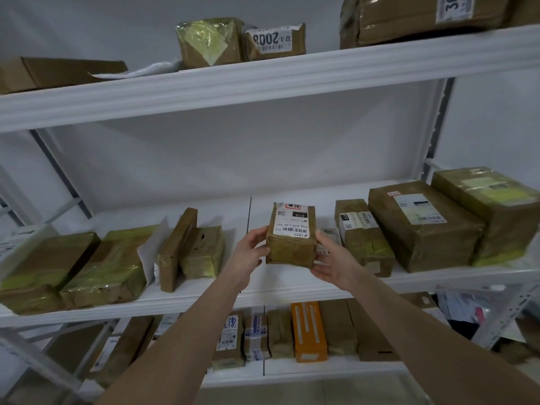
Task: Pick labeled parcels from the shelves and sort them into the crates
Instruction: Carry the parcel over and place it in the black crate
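Being held above the middle shelf, near its front edge, the parcel is gripped by both hands: left hand curled round its left face, right hand cupped under its right corner. The 010 label should be kept upward and read before a crate is chosen; the neighbouring parcel should be cleared on withdrawal.

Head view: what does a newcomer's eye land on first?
The small labelled parcel at centre, held in front of the middle shelf between the left grip and right grip, its white label facing the camera. Next, the orange box standing among brown parcels on the shelf below, and the upside-down 2008 label on a parcel on the top shelf.
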Demonstrator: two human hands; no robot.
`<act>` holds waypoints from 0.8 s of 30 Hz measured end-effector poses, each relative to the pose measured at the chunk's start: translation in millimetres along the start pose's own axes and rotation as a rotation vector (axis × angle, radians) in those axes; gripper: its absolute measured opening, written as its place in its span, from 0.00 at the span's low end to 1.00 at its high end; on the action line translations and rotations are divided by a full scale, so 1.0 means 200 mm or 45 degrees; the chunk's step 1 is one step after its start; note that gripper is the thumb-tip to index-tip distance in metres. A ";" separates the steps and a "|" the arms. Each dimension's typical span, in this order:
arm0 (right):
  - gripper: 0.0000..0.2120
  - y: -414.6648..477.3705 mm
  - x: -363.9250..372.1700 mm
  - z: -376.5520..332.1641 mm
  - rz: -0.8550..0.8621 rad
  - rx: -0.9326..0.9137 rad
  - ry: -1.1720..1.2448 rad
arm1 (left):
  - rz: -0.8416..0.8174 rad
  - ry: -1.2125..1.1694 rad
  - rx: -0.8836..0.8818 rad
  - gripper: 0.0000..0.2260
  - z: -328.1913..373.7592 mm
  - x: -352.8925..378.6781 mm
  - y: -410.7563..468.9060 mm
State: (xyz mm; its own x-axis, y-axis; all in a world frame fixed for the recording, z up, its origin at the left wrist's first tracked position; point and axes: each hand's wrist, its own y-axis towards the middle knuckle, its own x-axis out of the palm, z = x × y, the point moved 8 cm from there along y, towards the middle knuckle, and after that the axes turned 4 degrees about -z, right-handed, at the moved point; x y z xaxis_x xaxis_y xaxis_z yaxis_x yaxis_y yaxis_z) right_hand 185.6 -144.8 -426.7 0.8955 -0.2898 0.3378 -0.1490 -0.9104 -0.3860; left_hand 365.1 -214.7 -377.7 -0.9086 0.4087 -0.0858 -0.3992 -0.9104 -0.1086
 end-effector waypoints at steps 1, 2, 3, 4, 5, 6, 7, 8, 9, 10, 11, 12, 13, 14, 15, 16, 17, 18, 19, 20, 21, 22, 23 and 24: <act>0.21 0.00 0.00 0.01 -0.009 0.001 -0.015 | 0.004 0.002 0.006 0.20 0.00 0.00 0.00; 0.21 0.00 0.00 0.01 -0.015 -0.004 -0.025 | 0.010 0.004 0.009 0.20 -0.01 0.00 0.00; 0.20 0.01 0.01 0.01 -0.017 -0.011 -0.022 | 0.012 0.004 0.011 0.20 -0.01 0.00 0.00; 0.19 0.01 0.01 0.02 -0.014 -0.020 -0.014 | 0.016 0.008 0.010 0.19 -0.01 0.00 0.00; 0.18 0.01 0.01 0.02 -0.006 -0.031 -0.009 | 0.021 0.009 0.005 0.19 -0.02 0.00 0.00; 0.17 0.01 0.01 0.03 0.007 -0.039 -0.010 | 0.029 0.011 -0.008 0.18 -0.03 0.00 0.00; 0.17 0.01 0.00 0.03 0.021 -0.049 -0.012 | 0.037 0.012 -0.026 0.17 -0.04 -0.01 0.01; 0.16 0.02 0.00 0.02 0.032 -0.061 -0.023 | 0.050 0.012 -0.045 0.15 -0.05 -0.02 0.01; 0.16 0.02 0.00 0.01 0.036 -0.073 -0.047 | 0.069 0.010 -0.058 0.15 -0.05 -0.03 0.01; 0.16 0.02 0.00 -0.01 0.039 -0.090 -0.088 | 0.100 0.010 -0.062 0.17 -0.04 -0.05 0.02; 0.16 0.01 0.01 -0.03 0.036 -0.109 -0.141 | 0.137 0.012 -0.059 0.20 -0.03 -0.08 0.02; 0.17 0.01 0.02 -0.06 0.028 -0.128 -0.213 | 0.162 0.019 -0.052 0.25 -0.01 -0.10 0.03; 0.18 0.01 0.04 -0.08 0.004 -0.145 -0.294 | 0.172 0.041 -0.053 0.29 0.01 -0.12 0.03; 0.18 0.01 0.06 -0.10 -0.034 -0.160 -0.382 | 0.166 0.081 -0.070 0.32 0.02 -0.14 0.04; 0.19 0.00 0.09 -0.12 -0.077 -0.171 -0.463 | 0.148 0.139 -0.110 0.32 0.01 -0.15 0.04; 0.18 0.00 0.11 -0.14 -0.118 -0.178 -0.529 | 0.114 0.197 -0.166 0.29 0.00 -0.16 0.04; 0.18 0.00 0.13 -0.15 -0.150 -0.188 -0.580 | 0.060 0.249 -0.222 0.25 -0.02 -0.17 0.04; 0.17 0.00 0.15 -0.16 -0.172 -0.201 -0.619 | 0.006 0.273 -0.270 0.21 -0.04 -0.17 0.03; 0.16 0.00 0.16 -0.17 -0.181 -0.215 -0.647 | -0.034 0.255 -0.311 0.17 -0.06 -0.16 0.02; 0.16 0.01 0.16 -0.17 -0.180 -0.227 -0.652 | -0.056 0.222 -0.345 0.14 -0.08 -0.17 0.01; 0.15 0.02 0.15 -0.17 -0.173 -0.234 -0.625 | -0.070 0.206 -0.369 0.13 -0.10 -0.18 0.01; 0.15 0.03 0.14 -0.17 -0.160 -0.237 -0.582 | -0.087 0.207 -0.384 0.13 -0.12 -0.19 0.00; 0.17 0.04 0.14 -0.17 -0.131 -0.245 -0.551 | -0.100 0.208 -0.397 0.14 -0.13 -0.20 0.00; 0.20 0.05 0.12 -0.17 -0.074 -0.259 -0.549 | -0.105 0.204 -0.403 0.15 -0.15 -0.20 -0.01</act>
State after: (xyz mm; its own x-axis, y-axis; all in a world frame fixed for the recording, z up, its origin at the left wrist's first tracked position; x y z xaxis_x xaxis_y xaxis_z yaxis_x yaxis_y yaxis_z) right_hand 190.6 -171.2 -393.4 0.9907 -0.1268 -0.0495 -0.1339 -0.9732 -0.1870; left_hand 406.0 -227.9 -403.4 -0.8342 0.5079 -0.2151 -0.3901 -0.8190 -0.4208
